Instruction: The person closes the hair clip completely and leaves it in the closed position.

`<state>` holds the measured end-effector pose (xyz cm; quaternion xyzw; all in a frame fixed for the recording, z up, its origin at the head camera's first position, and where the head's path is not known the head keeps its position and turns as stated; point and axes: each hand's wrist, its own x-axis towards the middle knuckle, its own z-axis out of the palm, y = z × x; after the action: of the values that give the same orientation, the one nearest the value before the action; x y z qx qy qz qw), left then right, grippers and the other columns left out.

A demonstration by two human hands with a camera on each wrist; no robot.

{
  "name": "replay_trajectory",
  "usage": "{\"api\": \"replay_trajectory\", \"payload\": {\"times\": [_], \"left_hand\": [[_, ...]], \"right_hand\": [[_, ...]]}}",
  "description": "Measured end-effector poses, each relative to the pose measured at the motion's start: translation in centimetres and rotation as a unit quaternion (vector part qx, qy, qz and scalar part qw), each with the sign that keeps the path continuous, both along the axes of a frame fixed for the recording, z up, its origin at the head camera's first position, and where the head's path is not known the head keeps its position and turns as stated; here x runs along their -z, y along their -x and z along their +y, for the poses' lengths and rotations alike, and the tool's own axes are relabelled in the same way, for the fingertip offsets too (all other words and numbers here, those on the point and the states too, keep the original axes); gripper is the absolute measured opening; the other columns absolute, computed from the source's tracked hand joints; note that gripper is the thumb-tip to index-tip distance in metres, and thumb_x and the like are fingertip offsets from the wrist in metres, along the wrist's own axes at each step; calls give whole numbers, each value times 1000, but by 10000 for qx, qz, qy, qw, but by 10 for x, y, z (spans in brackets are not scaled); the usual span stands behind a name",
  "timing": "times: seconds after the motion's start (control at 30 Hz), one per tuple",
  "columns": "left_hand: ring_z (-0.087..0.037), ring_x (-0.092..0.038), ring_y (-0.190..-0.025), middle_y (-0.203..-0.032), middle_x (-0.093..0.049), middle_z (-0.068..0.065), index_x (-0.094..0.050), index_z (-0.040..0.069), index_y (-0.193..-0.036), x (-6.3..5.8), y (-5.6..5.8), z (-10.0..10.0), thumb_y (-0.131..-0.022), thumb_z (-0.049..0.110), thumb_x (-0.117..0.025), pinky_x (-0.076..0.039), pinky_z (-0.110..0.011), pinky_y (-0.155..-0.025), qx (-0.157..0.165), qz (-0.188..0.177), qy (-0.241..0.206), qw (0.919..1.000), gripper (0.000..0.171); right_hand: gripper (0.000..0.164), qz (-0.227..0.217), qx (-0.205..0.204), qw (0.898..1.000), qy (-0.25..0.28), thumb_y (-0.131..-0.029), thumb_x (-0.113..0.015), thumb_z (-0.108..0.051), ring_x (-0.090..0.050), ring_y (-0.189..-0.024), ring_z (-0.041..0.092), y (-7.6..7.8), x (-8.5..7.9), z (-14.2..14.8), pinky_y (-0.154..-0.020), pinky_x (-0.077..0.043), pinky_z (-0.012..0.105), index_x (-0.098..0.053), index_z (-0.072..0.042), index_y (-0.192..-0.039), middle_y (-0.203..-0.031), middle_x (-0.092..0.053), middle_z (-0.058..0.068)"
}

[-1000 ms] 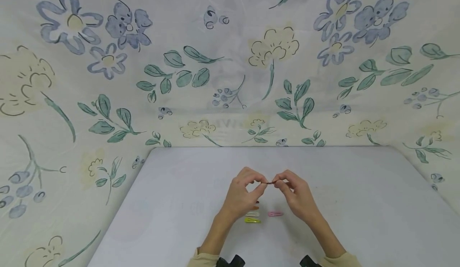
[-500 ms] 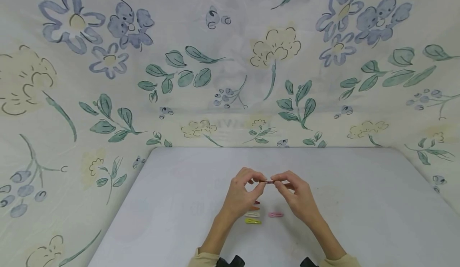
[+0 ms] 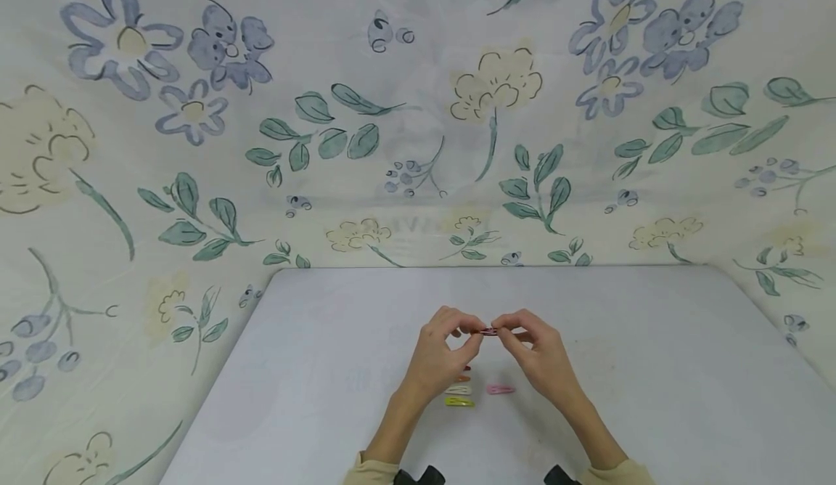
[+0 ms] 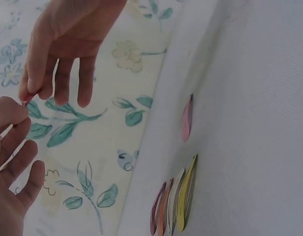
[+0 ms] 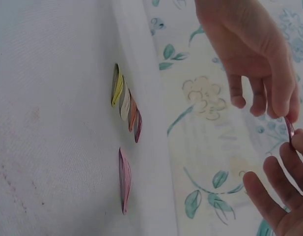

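Observation:
A dark red snap hair clip (image 5: 289, 129) is held up between my two hands above the table. My left hand (image 3: 436, 354) pinches one end between thumb and index finger. At the other end, my right hand (image 3: 541, 358) pinches it likewise; the other fingers of both hands are loosely spread. Below them on the table lie more hair clips: a yellow one (image 4: 185, 199), a white one (image 5: 125, 102), an orange one (image 5: 132, 114) and a dark red one (image 5: 138, 126), side by side in a row. A pink hair clip (image 3: 501, 389) lies apart, to the right of that row.
The white table (image 3: 313, 369) stretches out around the hands. Behind it and at its sides hangs a cloth (image 3: 418, 107) printed with flowers and leaves. In the head view, the left arm partly covers the far end of the clip row.
The held clip has turned slightly between the fingers, so more of its red face shows now. Both hands stay nearly in place, and the clips on the table have not moved.

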<state>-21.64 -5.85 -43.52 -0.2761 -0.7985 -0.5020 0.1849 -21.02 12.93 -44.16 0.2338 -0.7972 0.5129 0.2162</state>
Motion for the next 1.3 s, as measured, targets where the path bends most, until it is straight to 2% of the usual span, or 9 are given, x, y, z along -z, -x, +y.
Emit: {"api": "replay_trajectory", "payload": {"times": [0.2, 0.33, 0.57, 0.83, 1.0, 1.3], "left_hand": [[-11, -55, -88, -88, -64, 6, -71, 14, -98, 3, -1, -1, -88, 8, -71, -51, -30, -77, -112, -108, 164, 9997, 12], [-10, -54, -88, -89, -64, 6, -71, 14, -98, 4, 0, -2, -88, 9, -71, -50, -29, -77, -139, -152, 184, 9996, 11], [-10, -54, -89, -88, -63, 6, -71, 14, -97, 6, 0, -2, -88, 9, -72, -52, -39, -77, -151, -226, 163, 9995, 10], [-17, -56, -87, -87, -63, 5, -70, 13, -95, 7, 2, -2, -86, 11, -74, -49, -26, -75, -245, 35, 281, 9993, 10], [-16, -56, -86, -87, -63, 5, -70, 14, -95, 8, 5, -1, -86, 11, -74, -49, -27, -75, -257, 67, 295, 9992, 10], [-12, -56, -89, -86, -64, 5, -71, 14, -94, 15, 10, 1, -86, 12, -75, -51, -35, -77, -364, -350, 476, 9976, 9]], "right_hand": [[16, -418, 0, 9990, -151, -91, -67, -2, -64, -90, 9, -1, 0, -1, -76, -56, 28, -69, -12, -103, -96, -70, -3], [17, -600, -38, 9979, -231, -90, -70, -5, -63, -90, 10, -2, -2, -2, -78, -55, 28, -70, -13, -105, -96, -69, -5], [20, -657, -17, 9974, -311, -87, -73, -5, -61, -88, 9, -4, -3, -2, -78, -56, 28, -71, -12, -105, -94, -67, -7], [22, -570, 9, 9976, -387, -85, -75, -3, -61, -87, 10, -2, 0, 0, -76, -56, 27, -71, -11, -105, -91, -66, -6], [21, -588, 5, 9972, -454, -85, -75, -4, -61, -87, 10, 1, 0, 0, -77, -56, 27, -71, -11, -104, -92, -65, -7], [21, -761, 129, 9936, -826, -84, -76, -4, -59, -85, 13, 6, 6, 2, -76, -57, 29, -71, -11, -103, -90, -62, -6]]}}
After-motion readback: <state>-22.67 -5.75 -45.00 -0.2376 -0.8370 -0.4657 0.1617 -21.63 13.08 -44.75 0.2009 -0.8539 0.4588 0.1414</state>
